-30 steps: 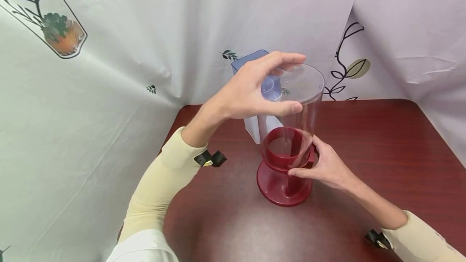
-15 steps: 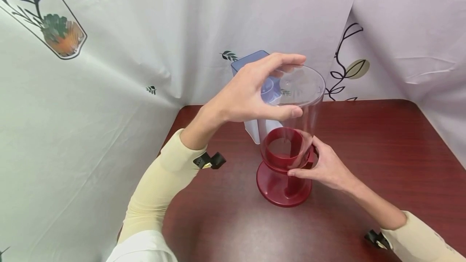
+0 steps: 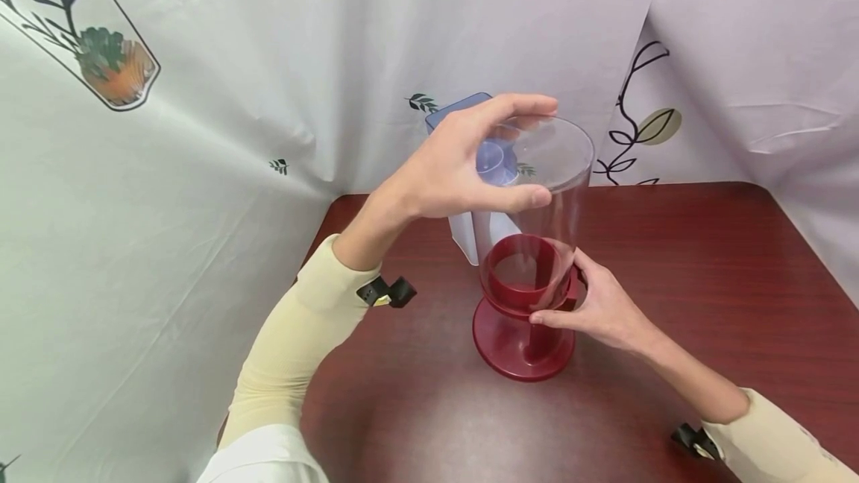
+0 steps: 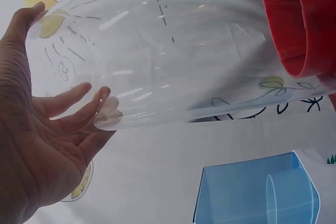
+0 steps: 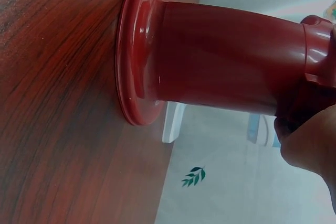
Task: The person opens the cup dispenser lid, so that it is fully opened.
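A tall clear plastic cylinder (image 3: 564,215) rises from the collar of a glossy red stand (image 3: 523,352), whose round foot rests on the table. My left hand (image 3: 450,166) holds the cylinder's open top rim, thumb on the near side and fingers over the far side. In the left wrist view those fingers (image 4: 79,114) curl against the rim. Lower down, my right hand (image 3: 607,311) grips the stand at its collar, with the thumb across the front; its other fingers are mostly hidden behind. The right wrist view shows the stand's thick red column (image 5: 226,56) from the side.
Behind the cylinder, close to the back curtain, stands a blue and white box-like thing (image 3: 463,233), partly covered by my left hand. Printed white curtains (image 3: 221,95) enclose the dark red wooden table (image 3: 698,267) at the back and sides.
The cylinder's top and my left hand have shifted slightly to the left and up in the head view. My right hand and the red stand have stayed in place.
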A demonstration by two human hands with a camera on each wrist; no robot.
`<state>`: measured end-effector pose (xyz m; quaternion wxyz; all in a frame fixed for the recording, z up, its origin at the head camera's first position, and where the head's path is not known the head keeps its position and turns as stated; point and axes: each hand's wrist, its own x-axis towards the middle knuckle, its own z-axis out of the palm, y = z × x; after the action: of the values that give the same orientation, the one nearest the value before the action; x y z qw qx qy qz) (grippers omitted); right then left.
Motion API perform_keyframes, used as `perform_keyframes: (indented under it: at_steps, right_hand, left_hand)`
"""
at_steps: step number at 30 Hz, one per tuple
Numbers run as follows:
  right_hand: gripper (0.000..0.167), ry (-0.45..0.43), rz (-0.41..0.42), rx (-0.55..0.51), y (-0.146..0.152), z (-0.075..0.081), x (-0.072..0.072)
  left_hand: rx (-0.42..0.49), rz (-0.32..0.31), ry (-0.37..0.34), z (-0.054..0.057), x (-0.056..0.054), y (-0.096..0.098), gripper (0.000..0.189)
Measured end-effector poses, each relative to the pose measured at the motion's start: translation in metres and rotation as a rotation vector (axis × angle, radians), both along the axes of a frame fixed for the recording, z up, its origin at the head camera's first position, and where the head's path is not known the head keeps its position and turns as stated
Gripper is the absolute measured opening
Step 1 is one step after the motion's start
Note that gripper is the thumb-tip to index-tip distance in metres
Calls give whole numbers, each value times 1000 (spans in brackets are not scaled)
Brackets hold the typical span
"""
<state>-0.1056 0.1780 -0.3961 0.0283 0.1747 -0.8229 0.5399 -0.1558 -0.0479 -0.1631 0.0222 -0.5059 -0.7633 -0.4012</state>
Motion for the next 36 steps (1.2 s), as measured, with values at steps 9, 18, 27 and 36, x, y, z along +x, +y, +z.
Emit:
perform_keyframes:
  at_steps: [9, 18, 27, 36]
  right_hand:
    - [92, -18, 9, -9, 1, -1, 0]
    - [89, -11, 0, -10, 1, 0, 0]
    - [90, 0, 3, -21, 0, 1, 0]
    - [90, -12, 17, -41, 1, -1, 1]
  left_hand:
    - [-19, 5, 82, -5, -3, 1, 73]
    - [10, -7, -15, -1, -6, 2, 69]
    - [20, -13, -28, 2, -3, 0, 68]
    - [4, -18, 63, 1, 1, 1, 70]
